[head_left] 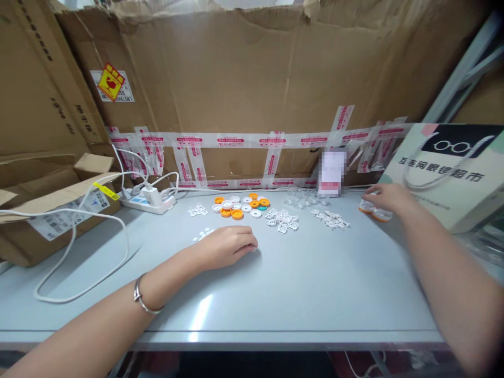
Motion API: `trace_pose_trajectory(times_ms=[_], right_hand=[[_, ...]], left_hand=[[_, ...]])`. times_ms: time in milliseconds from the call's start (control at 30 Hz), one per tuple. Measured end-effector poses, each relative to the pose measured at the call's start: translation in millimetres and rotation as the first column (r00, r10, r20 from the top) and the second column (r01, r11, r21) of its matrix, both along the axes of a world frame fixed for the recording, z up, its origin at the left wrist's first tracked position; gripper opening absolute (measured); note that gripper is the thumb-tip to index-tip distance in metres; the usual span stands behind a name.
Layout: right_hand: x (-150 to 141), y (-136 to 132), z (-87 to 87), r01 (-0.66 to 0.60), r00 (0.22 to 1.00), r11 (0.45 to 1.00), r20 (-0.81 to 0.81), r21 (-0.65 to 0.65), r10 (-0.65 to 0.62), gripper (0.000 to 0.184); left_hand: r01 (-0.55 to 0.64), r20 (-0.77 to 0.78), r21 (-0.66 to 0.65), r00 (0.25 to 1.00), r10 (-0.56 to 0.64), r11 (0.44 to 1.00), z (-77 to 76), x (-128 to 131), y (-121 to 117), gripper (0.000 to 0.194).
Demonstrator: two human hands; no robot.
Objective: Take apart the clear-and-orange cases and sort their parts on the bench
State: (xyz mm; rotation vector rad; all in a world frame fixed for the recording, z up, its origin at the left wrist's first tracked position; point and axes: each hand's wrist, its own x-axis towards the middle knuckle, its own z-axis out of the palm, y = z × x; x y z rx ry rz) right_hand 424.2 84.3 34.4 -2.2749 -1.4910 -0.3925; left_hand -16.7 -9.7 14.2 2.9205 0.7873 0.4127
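My left hand (230, 245) hovers low over the middle of the table with its fingers pinched together. A tiny pale bit shows at the fingertips, too small to name. At the far right, my right hand (386, 198) has its fingers curled down over a small round case with a clear top and orange base (367, 207). A second case of the same kind (381, 214) sits beside it. Near my left hand lie small white discs (202, 234), and behind it a group of orange, white and teal round caps (237, 214).
White spoked plastic parts (282, 220), small white pieces (331, 219) and clear round covers (301, 198) lie across the table. A power strip (151, 202), cable (126, 231) and open carton (59, 210) are left. A paper bag (444, 173) stands right; large cardboard (220, 79) walls the back.
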Motion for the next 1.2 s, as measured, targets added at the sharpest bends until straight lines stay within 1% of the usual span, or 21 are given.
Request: trace_pose_trajectory(times_ms=[133,267,333,433,500,567,600,633,667,700,767,800,867,933,1000,1067,1133,1200], right_hand=[[-1,0,1.0,0.055,0.997,0.986,-0.037,-0.155,-0.062,0.018],[-6,-3,4.5,0.101,0.993,0.972,-0.03,-0.214,-0.11,0.022],[-13,-5,9.2,0.098,0.994,0.965,-0.031,-0.242,-0.109,0.026],[-32,-16,24.6,0.023,0.996,0.966,-0.083,-0.257,-0.046,0.027],[-52,-28,38.3,-0.075,0.989,0.979,-0.142,-0.189,0.048,0.026],[-77,-43,50.6,-0.216,0.953,0.971,-0.237,-0.1,0.188,0.029],[-91,-50,55.2,-0.313,0.913,0.946,-0.299,-0.082,0.277,0.03],[-105,-58,58.3,-0.425,0.855,0.903,-0.359,-0.068,0.375,0.031],[-119,-64,60.0,-0.538,0.782,0.841,-0.408,-0.061,0.471,0.031],[-133,-70,60.4,-0.625,0.708,0.779,-0.45,-0.041,0.544,0.031],[-158,-81,58.0,-0.779,0.561,0.623,-0.525,-0.073,0.64,0.032],[-170,-86,55.8,-0.832,0.504,0.547,-0.533,-0.089,0.68,0.032],[-189,-96,50.5,-0.905,0.412,0.403,-0.523,-0.137,0.746,0.03],[-205,-104,44.5,-0.94,0.341,0.295,-0.504,-0.171,0.794,0.026],[-217,-109,38.1,-0.956,0.291,0.228,-0.494,-0.186,0.819,0.023],[-225,-112,32.0,-0.964,0.259,0.192,-0.484,-0.184,0.836,0.022],[-231,-113,27.2,-0.967,0.247,0.183,-0.472,-0.178,0.846,0.022],[-234,-113,24.2,-0.967,0.248,0.189,-0.468,-0.171,0.848,0.021]], left_hand=[[-0.008,0.016,-0.026,1.0,0.008,1.0,-0.6,0,1,0.019],[-0.022,0.046,-0.064,0.999,0.025,0.998,-4.2,0,1,0.014],[-0.029,0.07,-0.093,0.997,0.036,0.995,-6.6,0,1,0.012],[-0.025,0.097,-0.115,0.995,0.036,0.993,-7.9,1,2,0.012],[-0.024,0.109,-0.109,0.993,0.036,0.994,-4.9,0,5,0.012],[-0.049,0.144,-0.078,0.988,0.06,0.996,2.4,-6,11,0.013],[-0.08,0.171,-0.053,0.981,0.088,0.995,7.4,-12,16,0.013],[-0.126,0.212,-0.019,0.969,0.127,0.992,12.7,-19,21,0.012],[-0.179,0.249,0.012,0.953,0.17,0.984,17.9,-29,28,0.011],[-0.254,0.275,0.044,0.933,0.233,0.966,22.4,-40,35,0.011],[-0.39,0.283,0.088,0.892,0.352,0.917,27.5,-65,51,0.011],[-0.438,0.278,0.081,0.872,0.402,0.895,27.6,-78,59,0.011],[-0.559,0.287,0.054,0.802,0.523,0.827,22.8,-101,75,0.012],[-0.648,0.251,-0.026,0.732,0.633,0.761,13.7,-119,90,0.013],[-0.68,0.232,-0.057,0.703,0.672,0.731,3.8,-129,102,0.015],[-0.691,0.216,-0.075,0.692,0.688,0.719,-4.4,-132,110,0.016],[-0.695,0.198,-0.09,0.69,0.696,0.714,-10.3,-130,115,0.017],[-0.692,0.18,-0.107,0.693,0.698,0.714,-14.2,-127,118,0.018]])
